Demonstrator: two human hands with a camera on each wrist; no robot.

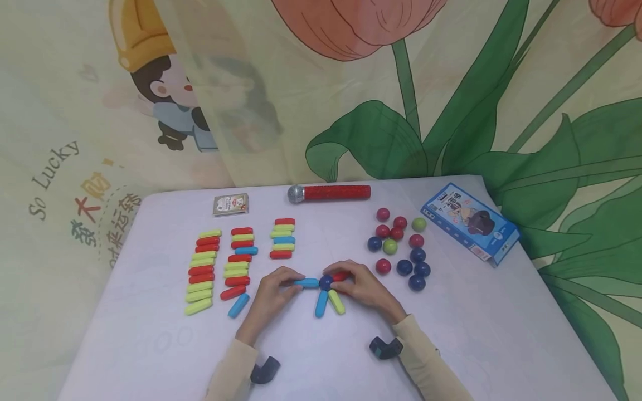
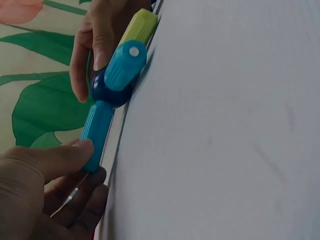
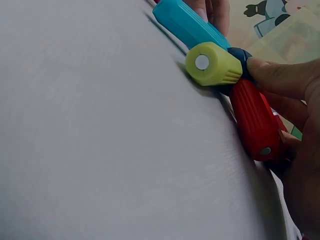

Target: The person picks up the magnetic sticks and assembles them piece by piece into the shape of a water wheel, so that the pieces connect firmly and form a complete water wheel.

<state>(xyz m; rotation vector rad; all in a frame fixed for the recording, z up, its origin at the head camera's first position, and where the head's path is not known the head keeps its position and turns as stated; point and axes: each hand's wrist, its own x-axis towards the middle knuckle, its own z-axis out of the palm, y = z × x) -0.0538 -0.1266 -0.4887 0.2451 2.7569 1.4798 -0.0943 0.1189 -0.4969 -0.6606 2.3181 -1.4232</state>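
A dark blue ball (image 1: 326,282) in the middle of the table joins several ribbed magnetic rods. My left hand (image 1: 275,292) pinches the light blue rod (image 1: 307,283) on the ball's left between thumb and fingers. My right hand (image 1: 365,285) holds the ball, its thumb against it in the right wrist view, with the other fingers partly hidden behind. A red rod (image 3: 252,120) sticks out beside that hand. Toward the near side, a second light blue rod (image 1: 321,304) and a yellow-green rod (image 1: 336,302) fan out from the ball. Pale discs show at the rod ends.
Loose red, yellow-green and blue rods (image 1: 202,269) lie in columns on the left. Red, green and blue balls (image 1: 404,267) are grouped at right. Behind are a red microphone-shaped tube (image 1: 337,192), a small card box (image 1: 230,204) and a blue box (image 1: 471,223).
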